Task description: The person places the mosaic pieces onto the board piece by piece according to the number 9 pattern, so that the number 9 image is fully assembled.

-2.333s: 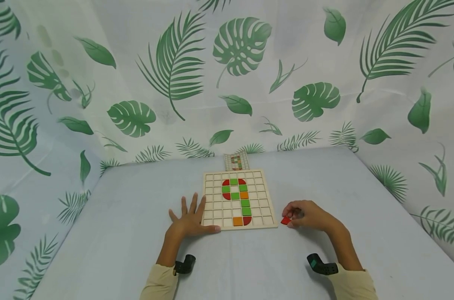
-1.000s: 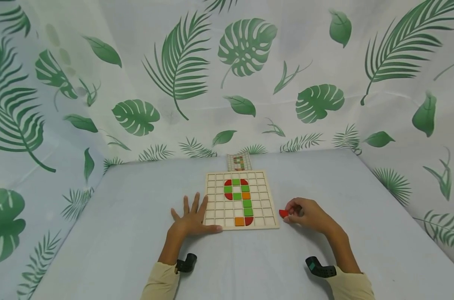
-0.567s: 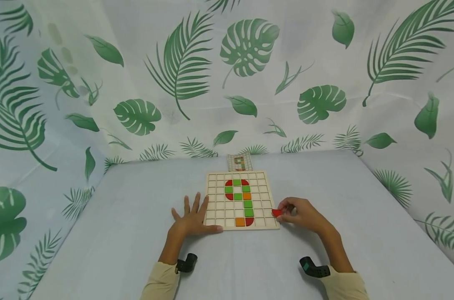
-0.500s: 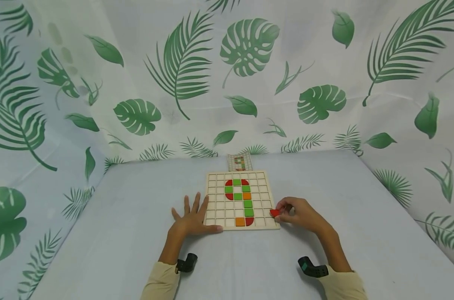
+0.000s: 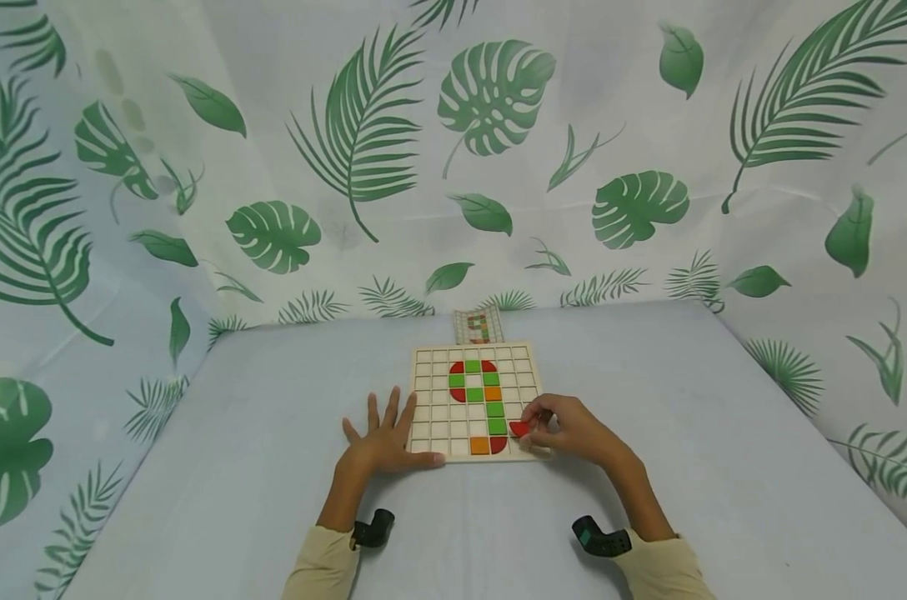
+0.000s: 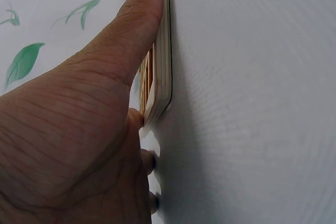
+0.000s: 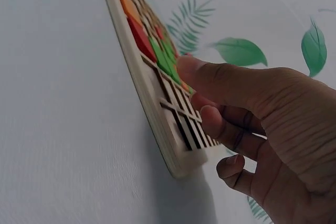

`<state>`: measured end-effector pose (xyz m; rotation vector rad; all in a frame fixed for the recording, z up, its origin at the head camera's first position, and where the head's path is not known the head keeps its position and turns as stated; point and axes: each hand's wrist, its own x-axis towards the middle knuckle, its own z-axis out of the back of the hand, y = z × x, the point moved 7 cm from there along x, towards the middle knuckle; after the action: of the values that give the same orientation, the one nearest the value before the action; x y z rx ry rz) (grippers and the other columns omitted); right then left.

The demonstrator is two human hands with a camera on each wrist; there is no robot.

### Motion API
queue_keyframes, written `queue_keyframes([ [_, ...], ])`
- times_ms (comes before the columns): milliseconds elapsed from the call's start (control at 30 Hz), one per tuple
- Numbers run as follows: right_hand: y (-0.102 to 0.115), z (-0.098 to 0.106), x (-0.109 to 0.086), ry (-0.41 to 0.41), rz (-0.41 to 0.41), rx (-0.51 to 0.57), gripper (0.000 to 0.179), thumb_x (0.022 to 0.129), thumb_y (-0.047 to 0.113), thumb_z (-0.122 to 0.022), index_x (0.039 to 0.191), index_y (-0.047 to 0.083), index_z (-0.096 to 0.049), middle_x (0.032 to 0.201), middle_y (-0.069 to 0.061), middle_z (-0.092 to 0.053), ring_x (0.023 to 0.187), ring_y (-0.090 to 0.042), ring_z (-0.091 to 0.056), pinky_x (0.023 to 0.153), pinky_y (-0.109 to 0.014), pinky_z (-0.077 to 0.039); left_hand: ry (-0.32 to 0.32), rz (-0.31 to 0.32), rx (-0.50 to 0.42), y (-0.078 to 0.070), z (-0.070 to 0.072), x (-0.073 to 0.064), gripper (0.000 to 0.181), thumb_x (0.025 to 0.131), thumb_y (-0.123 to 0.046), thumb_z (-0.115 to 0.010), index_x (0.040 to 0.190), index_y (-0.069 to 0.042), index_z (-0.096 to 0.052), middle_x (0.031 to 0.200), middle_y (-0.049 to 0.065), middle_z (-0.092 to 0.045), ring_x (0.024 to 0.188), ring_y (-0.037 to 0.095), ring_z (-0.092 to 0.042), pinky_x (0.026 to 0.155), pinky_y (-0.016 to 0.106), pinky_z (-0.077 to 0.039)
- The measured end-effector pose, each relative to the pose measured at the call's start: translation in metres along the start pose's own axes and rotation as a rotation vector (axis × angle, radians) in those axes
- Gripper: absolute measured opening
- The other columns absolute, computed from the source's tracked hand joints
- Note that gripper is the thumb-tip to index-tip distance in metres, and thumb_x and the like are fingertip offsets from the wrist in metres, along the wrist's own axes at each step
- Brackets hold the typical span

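My left hand (image 5: pixel 378 446) lies spread at the board's near left corner, its thumb along the front edge. In the left wrist view that thumb (image 6: pixel 142 14) rests on the rim of the wooden grid board (image 6: pixel 164 56). Thumb and fingers of my right hand (image 5: pixel 569 429) pinch a red rounded tile (image 5: pixel 518 428) over the board's right part, just right of the green tile (image 5: pixel 497 427). In the right wrist view the right thumb (image 7: pixel 210 77) mostly hides the held tile. Red, green and orange tiles form a loop with a tail on the grid board (image 5: pixel 440 412).
A small pattern card (image 5: pixel 464 327) stands behind the board, printed with a similar loop and tail. A pale cloth (image 5: pixel 311 367) covers the table. Leaf-print fabric (image 5: pixel 393 250) hangs behind and at both sides. Each wrist carries a black camera (image 5: pixel 374 529).
The right hand has moved left with the red tile, from the table beside the board to over its right columns. The tile has turned in the fingers. The left hand has stayed put.
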<state>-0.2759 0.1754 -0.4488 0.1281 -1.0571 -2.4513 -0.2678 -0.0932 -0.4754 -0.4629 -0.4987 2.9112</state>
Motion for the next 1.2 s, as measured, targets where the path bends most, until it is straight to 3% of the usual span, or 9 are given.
queue_keyframes([
  [367,0.019,-0.016,0.010,0.019,0.076,0.028,0.026,0.079,0.017,-0.082,0.095,0.005,-0.065,0.082,0.002,-0.061,0.077,-0.011,-0.054,0.068,-0.021,-0.048,-0.003,0.004,0.004,0.000,0.000,-0.001,0.114,0.074,-0.073,-0.066,0.159,-0.017,-0.012,0.166,0.014,0.000,0.149,0.047,0.009,0.104,0.081,-0.001],
  [700,0.034,-0.034,0.021,0.056,0.114,-0.009,0.023,0.080,0.022,-0.082,0.094,0.012,-0.066,0.084,0.004,-0.063,0.079,-0.010,-0.056,0.072,-0.022,-0.049,0.000,0.000,0.008,0.000,0.000,-0.002,0.114,0.074,-0.074,-0.065,0.159,-0.017,-0.013,0.166,0.014,-0.001,0.149,0.047,0.009,0.104,0.081,-0.001],
  [1200,0.052,-0.056,0.034,0.007,0.166,-0.216,0.019,0.078,0.029,-0.082,0.088,0.018,-0.070,0.083,0.007,-0.062,0.092,-0.013,-0.049,0.081,-0.033,-0.045,0.009,-0.002,-0.001,0.005,-0.004,0.006,0.118,0.070,-0.081,-0.063,0.159,-0.022,-0.011,0.166,0.011,0.003,0.149,0.046,0.014,0.104,0.080,0.003],
])
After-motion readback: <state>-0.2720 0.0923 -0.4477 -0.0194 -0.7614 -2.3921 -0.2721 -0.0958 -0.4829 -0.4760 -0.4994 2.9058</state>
